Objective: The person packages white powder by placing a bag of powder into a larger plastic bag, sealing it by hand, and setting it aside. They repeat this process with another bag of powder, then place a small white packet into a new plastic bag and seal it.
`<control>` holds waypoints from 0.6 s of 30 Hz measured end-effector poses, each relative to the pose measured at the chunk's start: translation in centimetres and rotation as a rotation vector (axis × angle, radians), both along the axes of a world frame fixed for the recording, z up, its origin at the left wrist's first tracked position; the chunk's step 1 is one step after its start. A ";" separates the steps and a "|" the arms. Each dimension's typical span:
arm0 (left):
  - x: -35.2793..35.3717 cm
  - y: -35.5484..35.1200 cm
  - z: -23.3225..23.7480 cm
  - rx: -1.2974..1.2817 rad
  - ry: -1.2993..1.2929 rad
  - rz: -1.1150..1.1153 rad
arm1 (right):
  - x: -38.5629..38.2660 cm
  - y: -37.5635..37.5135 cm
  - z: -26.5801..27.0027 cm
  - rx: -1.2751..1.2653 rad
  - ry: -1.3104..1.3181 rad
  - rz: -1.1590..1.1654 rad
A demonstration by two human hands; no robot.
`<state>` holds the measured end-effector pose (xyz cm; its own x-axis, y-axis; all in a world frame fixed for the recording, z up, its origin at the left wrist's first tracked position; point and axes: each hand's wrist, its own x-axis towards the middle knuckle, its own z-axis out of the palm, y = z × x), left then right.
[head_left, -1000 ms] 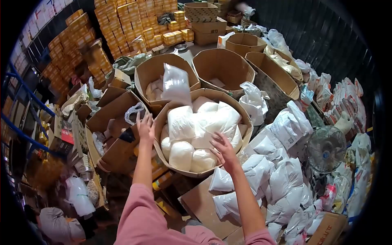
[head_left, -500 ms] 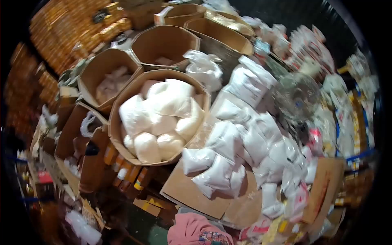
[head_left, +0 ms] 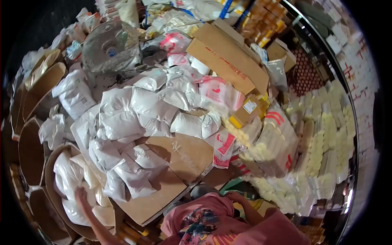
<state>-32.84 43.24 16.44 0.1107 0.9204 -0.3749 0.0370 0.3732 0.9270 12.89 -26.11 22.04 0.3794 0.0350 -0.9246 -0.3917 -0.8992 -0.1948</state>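
My left hand (head_left: 81, 195) reaches over a big octagonal carton (head_left: 50, 171) at the lower left and touches the filled white plastic bags (head_left: 67, 173) in it. Its fingers look stretched out over the bags, with nothing gripped. Close to my body, my right hand (head_left: 233, 197) is by the edge of the cardboard-covered table (head_left: 159, 194); its fingers are partly hidden, and I cannot make out anything in it. A pile of sealed bags of white powder-like filling (head_left: 122, 116) lies on the table between the hands.
More octagonal cartons (head_left: 32, 151) stand along the left. A floor fan (head_left: 111, 52) is at the back. A long brown box (head_left: 222, 57), a small yellow-brown box (head_left: 250, 108) and pink-printed bags (head_left: 218, 92) lie at the right, beside stacked wrapped yellowish packs (head_left: 275, 143).
The view has swung to the right, so the cartons now sit at the left edge. Both hands have come into view, the left one over the bags in the carton.
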 end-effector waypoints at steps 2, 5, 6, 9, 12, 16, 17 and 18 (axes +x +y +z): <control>8.0 1.5 8.7 0.148 -0.071 0.025 | 1.9 -2.7 -3.8 0.046 0.027 -0.092; 15.5 -0.1 10.1 0.430 0.268 -0.243 | 5.1 -3.8 -6.4 0.039 -0.006 -0.122; 16.5 -0.9 8.3 0.627 0.594 -0.436 | 6.6 -3.6 -7.3 0.029 -0.028 -0.107; 22.9 -11.6 0.3 0.298 0.233 -0.639 | 12.9 -0.9 -10.0 0.145 -0.341 0.266; 27.5 -25.1 -0.6 -0.235 0.361 -0.820 | 19.0 2.2 -13.8 0.330 -0.779 0.315; 21.2 -40.2 -3.1 -0.773 0.358 -0.316 | 30.5 11.1 -14.8 0.376 -0.765 0.154; 20.7 -42.3 -2.1 -0.811 0.421 -0.313 | 33.0 13.2 -15.0 0.465 -0.778 0.110; 20.1 -43.5 -1.1 -0.832 0.468 -0.315 | 35.2 15.9 -12.6 0.389 -0.755 0.148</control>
